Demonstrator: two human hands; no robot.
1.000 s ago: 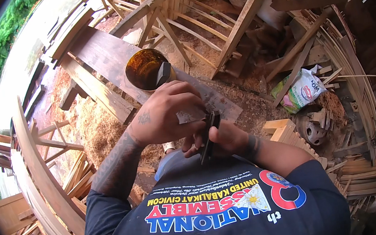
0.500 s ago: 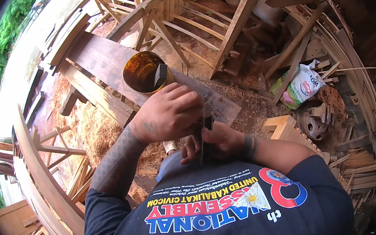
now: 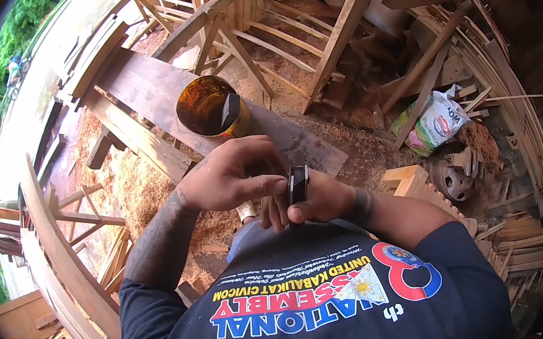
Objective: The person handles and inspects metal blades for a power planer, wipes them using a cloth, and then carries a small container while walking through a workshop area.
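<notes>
My right hand [image 3: 326, 198] grips a dark, flat, blade-like piece [image 3: 298, 186] upright in front of my shirt. The piece has a thin pale edge, and its exact kind does not show. The right thumb presses its near side while the fingers curl round behind. Beside it, to the left, my left hand [image 3: 235, 174] is closed, knuckles up, its thumb tip near the piece. Whatever lies under the left fingers is hidden. Just beyond that hand stands a can [image 3: 243, 120] with an amber-brown inside. A dark block with a pale face [image 3: 230, 110] leans inside the can.
The can stands on a long plank [image 3: 146, 83]. Wooden frames [image 3: 213, 27] rise ahead. Sawdust [image 3: 138, 186] covers the ground at left. To the right lie a printed sack [image 3: 439, 123], a rusty round metal part [image 3: 455, 177] and stacked wood strips [image 3: 528, 243]. A distant person [image 3: 14, 71] shows at upper left.
My left hand has shifted left and down off the top of the dark piece, uncovering its upper end. The right hand keeps its grip. A distant person has come into view at upper left.
</notes>
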